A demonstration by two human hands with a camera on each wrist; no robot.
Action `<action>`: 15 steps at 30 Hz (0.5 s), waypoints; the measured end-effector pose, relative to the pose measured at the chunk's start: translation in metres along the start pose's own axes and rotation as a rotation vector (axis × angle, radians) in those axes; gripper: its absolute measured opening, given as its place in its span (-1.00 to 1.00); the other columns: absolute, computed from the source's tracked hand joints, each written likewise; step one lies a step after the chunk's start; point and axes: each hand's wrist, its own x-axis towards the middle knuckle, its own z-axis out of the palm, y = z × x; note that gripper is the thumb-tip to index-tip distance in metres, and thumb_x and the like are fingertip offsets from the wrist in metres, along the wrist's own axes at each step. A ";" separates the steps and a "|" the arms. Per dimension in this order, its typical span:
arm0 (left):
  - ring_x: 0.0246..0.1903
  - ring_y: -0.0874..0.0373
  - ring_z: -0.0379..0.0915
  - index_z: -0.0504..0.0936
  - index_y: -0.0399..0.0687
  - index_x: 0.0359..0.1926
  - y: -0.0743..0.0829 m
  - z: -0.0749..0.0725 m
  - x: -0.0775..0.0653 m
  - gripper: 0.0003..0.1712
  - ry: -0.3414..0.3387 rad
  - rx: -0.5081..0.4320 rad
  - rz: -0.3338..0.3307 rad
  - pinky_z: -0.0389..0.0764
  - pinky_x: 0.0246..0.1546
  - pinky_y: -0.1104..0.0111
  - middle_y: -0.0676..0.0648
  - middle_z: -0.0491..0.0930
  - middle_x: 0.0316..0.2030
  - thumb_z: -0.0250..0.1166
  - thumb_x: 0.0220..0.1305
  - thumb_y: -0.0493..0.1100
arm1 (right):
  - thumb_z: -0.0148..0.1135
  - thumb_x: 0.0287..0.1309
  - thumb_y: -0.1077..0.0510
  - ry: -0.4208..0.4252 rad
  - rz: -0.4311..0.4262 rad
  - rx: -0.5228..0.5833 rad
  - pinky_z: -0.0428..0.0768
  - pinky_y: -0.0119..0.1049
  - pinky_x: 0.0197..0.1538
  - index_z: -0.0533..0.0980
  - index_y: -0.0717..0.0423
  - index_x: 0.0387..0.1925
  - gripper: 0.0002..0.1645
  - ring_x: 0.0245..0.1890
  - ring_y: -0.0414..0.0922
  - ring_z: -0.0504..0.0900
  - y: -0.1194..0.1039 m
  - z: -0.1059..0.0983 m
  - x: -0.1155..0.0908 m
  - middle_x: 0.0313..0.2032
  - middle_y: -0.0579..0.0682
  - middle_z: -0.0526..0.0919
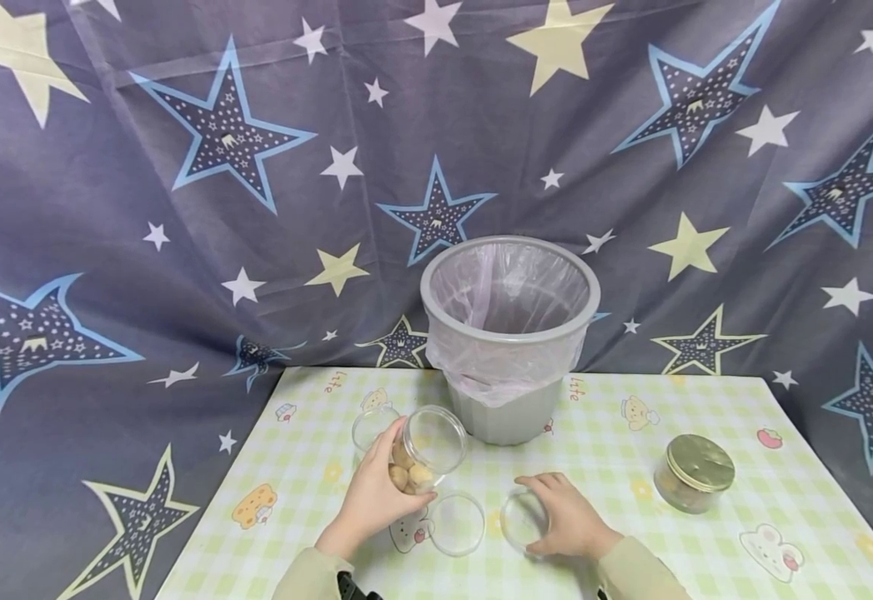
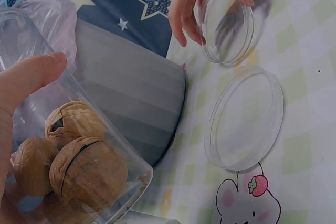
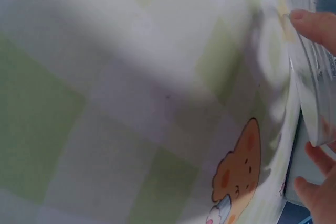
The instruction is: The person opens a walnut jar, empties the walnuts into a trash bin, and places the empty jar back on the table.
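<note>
My left hand [image 1: 371, 498] grips a clear plastic jar [image 1: 438, 439], uncovered and tilted toward the bin. Several walnuts [image 2: 89, 174] sit low inside it, some with cracked shells. To the right, my right hand [image 1: 571, 518] holds a clear round lid [image 1: 520, 523] by its rim, thumb and fingers on opposite sides. The right wrist view shows this lid [image 3: 310, 85] edge-on, close to the tablecloth. Between the hands a second clear round lid [image 1: 457, 524] lies flat on the table. Behind my left hand stands another clear container [image 1: 370, 427], partly hidden.
A grey bin [image 1: 507, 408] lined with a thin plastic bag stands at the back of the table. On the right is a jar with a gold lid [image 1: 700, 462], its contents unclear. A checked cloth [image 1: 594, 433] covers the table, and a star-patterned curtain [image 1: 293, 233] hangs behind.
</note>
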 end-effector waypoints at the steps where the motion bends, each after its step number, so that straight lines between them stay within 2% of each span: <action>1: 0.21 -0.12 0.35 0.16 0.07 0.39 0.000 0.000 0.000 0.27 -0.001 -0.001 0.004 0.39 0.18 -0.08 -0.15 0.38 0.24 0.64 -0.42 -0.07 | 0.61 -0.52 -0.07 -0.002 -0.009 -0.023 0.44 0.16 0.15 0.36 0.11 0.21 0.11 0.09 0.09 0.41 0.000 0.001 0.000 0.04 0.04 0.51; 7: 0.19 -0.15 0.36 0.14 0.05 0.40 0.000 0.000 -0.001 0.27 -0.010 -0.006 0.013 0.41 0.15 -0.12 -0.19 0.37 0.23 0.64 -0.39 -0.08 | 0.58 -0.51 -0.12 -0.015 -0.031 -0.116 0.44 0.11 0.17 0.39 0.06 0.19 0.07 0.06 0.04 0.42 -0.001 0.005 0.001 0.02 0.00 0.52; 15: 0.18 -0.13 0.37 0.16 0.06 0.39 0.002 0.000 -0.001 0.26 -0.002 -0.005 0.012 0.40 0.17 -0.09 -0.17 0.39 0.22 0.65 -0.41 -0.09 | 0.58 -0.52 -0.18 -0.012 -0.056 -0.157 0.46 0.09 0.15 0.39 0.05 0.19 0.09 0.05 0.02 0.44 -0.001 0.006 0.001 -0.01 -0.01 0.54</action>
